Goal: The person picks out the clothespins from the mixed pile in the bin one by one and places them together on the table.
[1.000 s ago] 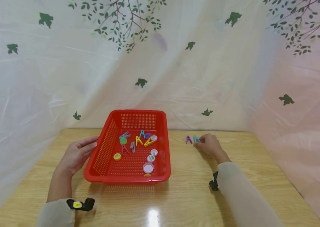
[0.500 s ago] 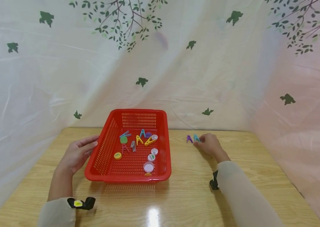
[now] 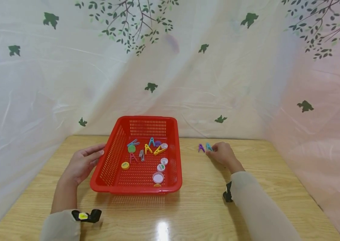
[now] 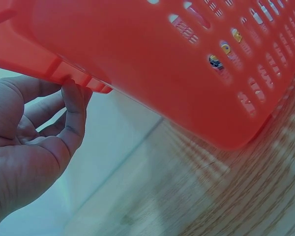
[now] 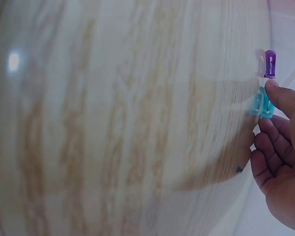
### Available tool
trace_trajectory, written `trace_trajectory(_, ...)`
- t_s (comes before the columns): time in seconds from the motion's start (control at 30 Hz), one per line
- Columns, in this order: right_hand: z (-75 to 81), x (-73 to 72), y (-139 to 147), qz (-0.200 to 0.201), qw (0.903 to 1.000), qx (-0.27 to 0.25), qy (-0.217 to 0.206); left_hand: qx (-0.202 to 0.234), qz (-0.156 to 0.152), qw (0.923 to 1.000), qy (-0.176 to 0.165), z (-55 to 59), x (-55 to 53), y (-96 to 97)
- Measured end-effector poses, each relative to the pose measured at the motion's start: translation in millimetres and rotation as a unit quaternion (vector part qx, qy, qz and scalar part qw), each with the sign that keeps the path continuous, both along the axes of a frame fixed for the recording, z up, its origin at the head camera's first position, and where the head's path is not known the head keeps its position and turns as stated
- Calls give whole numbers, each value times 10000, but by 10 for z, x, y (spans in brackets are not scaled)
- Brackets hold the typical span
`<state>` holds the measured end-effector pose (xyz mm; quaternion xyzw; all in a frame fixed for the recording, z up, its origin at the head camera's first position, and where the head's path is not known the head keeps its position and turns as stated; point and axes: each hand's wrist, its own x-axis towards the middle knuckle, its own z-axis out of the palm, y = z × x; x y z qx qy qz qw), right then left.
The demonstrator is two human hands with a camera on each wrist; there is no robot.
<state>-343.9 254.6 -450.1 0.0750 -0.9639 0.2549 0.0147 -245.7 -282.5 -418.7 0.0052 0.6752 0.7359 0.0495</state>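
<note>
At the left side of the red plastic basket (image 3: 135,191), my left hand (image 3: 80,164) pinches the rim; the left wrist view shows the thumb and fingertips (image 4: 73,91) right at its edge. Off to the right, my right hand (image 3: 225,155) pinches a teal clothespin (image 3: 208,146) that stands on the table. Beside it, a purple clothespin (image 3: 201,147) stands apart from the fingers. In the right wrist view the teal clothespin (image 5: 263,104) shows between thumb and fingers, with the purple clothespin (image 5: 270,64) just beyond the thumb.
Inside the basket lie several clothespins, among them a yellow clothespin (image 3: 147,149) and a pink clothespin (image 3: 132,157), and several bottle caps, such as a green cap (image 3: 131,148) and a white cap (image 3: 158,177). Behind the wooden table (image 3: 200,207) hangs a leaf-printed curtain (image 3: 170,87).
</note>
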Motion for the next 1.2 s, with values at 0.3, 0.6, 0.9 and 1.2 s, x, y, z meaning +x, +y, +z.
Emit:
trace_trajectory(0.3, -1, 11, -31, -86, 9999, 77, -108, 18, -16, 10000, -7, -6, -5, 5)
trace_trajectory(0.6, 27, 18, -28, -213, 9996, 67, -166, 4, 8, 10000, -21, 19, -9, -5)
trace_trajectory(0.9, 21, 63, 3, -221, 9995, 81, -209, -13, -38, 9999, 101, 12, -25, -4)
trace_trajectory(1.2, 14, 63, 48, -144, 9998, 51, -127, 41, -23, 10000, -12, 1, -18, -14)
